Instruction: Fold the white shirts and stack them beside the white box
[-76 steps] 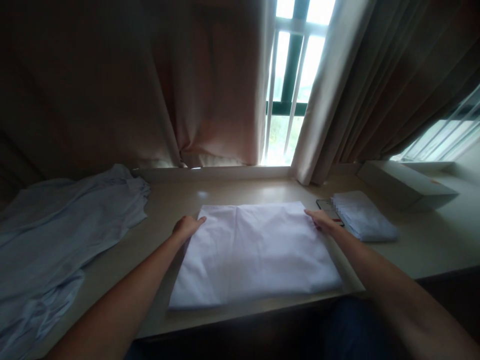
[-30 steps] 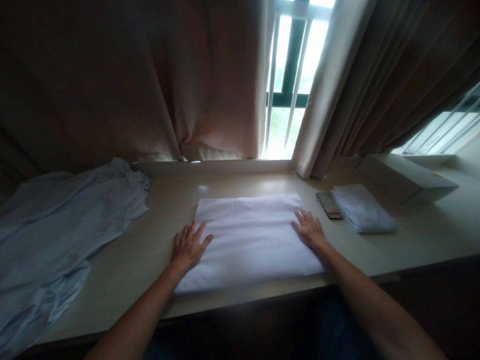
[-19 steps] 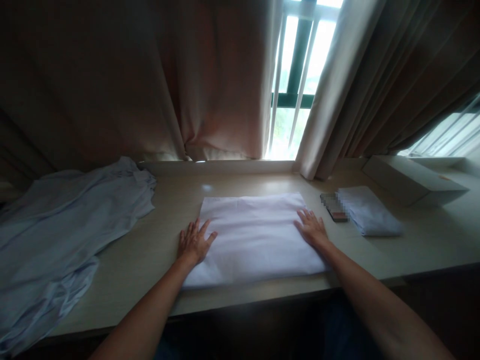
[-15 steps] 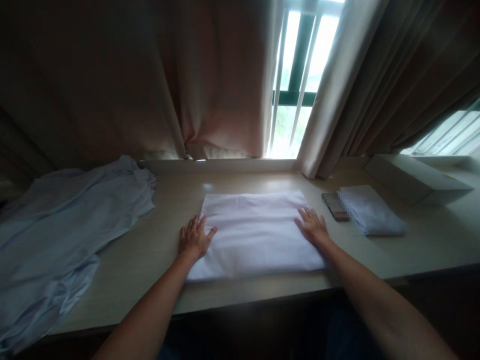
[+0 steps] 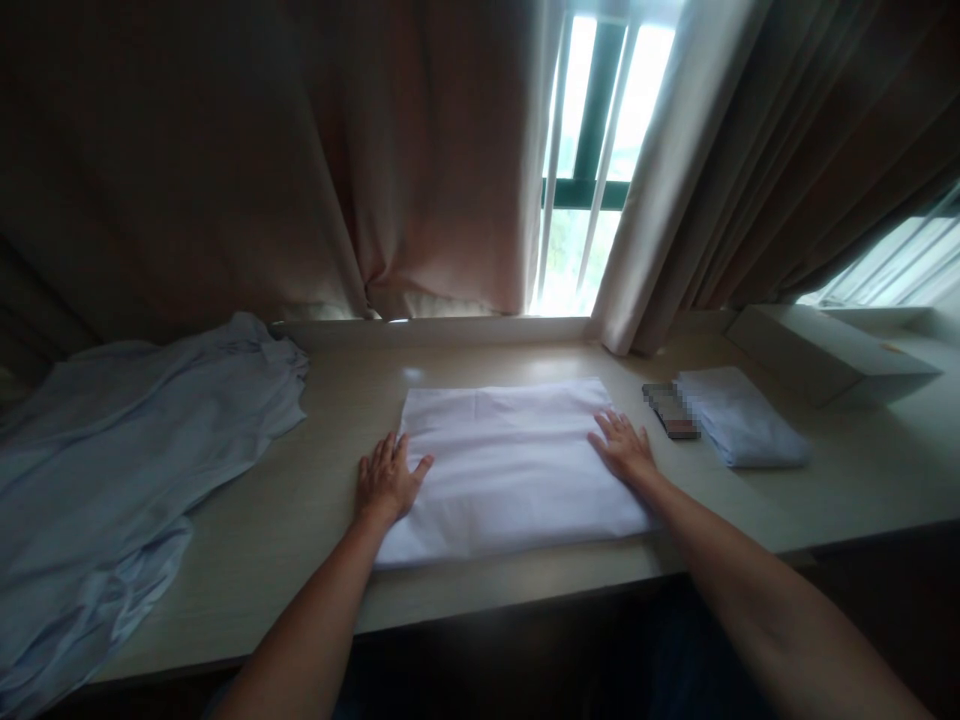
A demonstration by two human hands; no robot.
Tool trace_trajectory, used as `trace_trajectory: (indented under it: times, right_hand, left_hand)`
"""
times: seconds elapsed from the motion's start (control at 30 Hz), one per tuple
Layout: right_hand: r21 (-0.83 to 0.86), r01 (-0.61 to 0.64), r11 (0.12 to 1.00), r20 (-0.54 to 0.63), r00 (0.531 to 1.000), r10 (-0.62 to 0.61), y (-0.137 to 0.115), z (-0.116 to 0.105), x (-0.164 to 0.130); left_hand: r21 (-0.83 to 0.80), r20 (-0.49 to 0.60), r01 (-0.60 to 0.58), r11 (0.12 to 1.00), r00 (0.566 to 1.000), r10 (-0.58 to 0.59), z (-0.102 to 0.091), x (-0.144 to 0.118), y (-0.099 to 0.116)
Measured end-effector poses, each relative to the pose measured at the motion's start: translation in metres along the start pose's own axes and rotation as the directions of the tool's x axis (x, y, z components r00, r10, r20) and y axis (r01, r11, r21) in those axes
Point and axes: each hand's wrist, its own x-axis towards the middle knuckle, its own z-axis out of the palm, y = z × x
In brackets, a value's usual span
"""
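Note:
A white cloth (image 5: 502, 470), folded into a flat rectangle, lies on the pale tabletop (image 5: 300, 570) in front of me. My left hand (image 5: 388, 478) rests at its left edge, fingers spread, the thumb reaching over the fabric. On the right edge my right hand (image 5: 621, 442) lies flat with its fingers apart. Neither hand grips anything. Faint creases run across the cloth, and its near edge sits a little back from the table's front edge.
At the left, a heap of rumpled white cloth (image 5: 142, 440) covers the table. To the right lie a pixelated dark flat object (image 5: 673, 411), a smaller folded white cloth (image 5: 742, 415) and a white box (image 5: 832, 350). Curtains (image 5: 450, 160) hang behind, beside a window (image 5: 581, 150).
Both hands stay nearly where they were at the cloth's sides. The view has shifted very slightly; the cloth's shape looks the same.

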Motion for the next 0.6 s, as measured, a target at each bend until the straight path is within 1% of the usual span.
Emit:
trace_trajectory:
  times: [0.1, 0.23, 0.27, 0.33, 0.37, 0.43, 0.47, 0.53, 0.57, 0.6]
  right_hand:
    - [-0.006, 0.003, 1.000, 0.000, 1.000, -0.003, 0.000, 0.000, -0.002]
    - [-0.038, 0.001, 0.999, 0.044, 0.999, 0.001, -0.001, -0.007, 0.000]
    - [-0.053, 0.015, 0.998, 0.035, 0.999, -0.013, -0.003, -0.010, 0.002]
    - [-0.076, 0.067, 0.995, -0.034, 0.997, -0.070, -0.017, -0.019, 0.008]
    - [-0.075, 0.112, 0.991, -0.072, 0.990, -0.117, -0.029, -0.024, 0.012]
    - [-0.045, 0.241, 0.970, -0.107, 0.964, -0.244, -0.065, -0.031, 0.020]
    - [-0.020, 0.325, 0.946, -0.091, 0.941, -0.325, -0.087, -0.033, 0.023]
    - [0.027, 0.470, 0.882, -0.072, 0.881, -0.468, -0.137, -0.032, 0.030]
    - [0.050, 0.508, 0.860, -0.065, 0.861, -0.505, -0.161, -0.030, 0.032]
    - [0.072, 0.525, 0.848, -0.063, 0.851, -0.521, -0.184, -0.027, 0.033]
  left_hand:
    - [-0.010, -0.005, -0.003, 1.000, 1.000, 0.003, -0.002, -0.001, 0.001]
    - [-0.020, -0.007, -0.001, 1.000, 1.000, 0.000, -0.003, 0.000, 0.001]
    - [-0.021, -0.007, 0.003, 1.000, 1.000, -0.003, -0.003, 0.000, 0.000]
    - [-0.024, -0.008, 0.005, 1.000, 1.000, -0.005, -0.001, 0.000, 0.000]
    - [-0.026, -0.008, 0.005, 1.000, 1.000, -0.005, -0.001, 0.000, 0.000]
    - [-0.037, -0.018, 0.003, 0.999, 1.000, -0.003, 0.000, -0.001, 0.001]
    - [-0.047, -0.030, 0.001, 0.999, 1.000, -0.002, 0.000, -0.002, 0.001]
    - [-0.081, -0.082, 0.009, 0.997, 0.996, -0.016, -0.001, -0.003, 0.001]
    - [-0.108, -0.121, 0.019, 0.994, 0.992, -0.032, -0.002, -0.004, 0.001]
    - [-0.142, -0.161, 0.029, 0.989, 0.986, -0.052, -0.003, -0.004, 0.000]
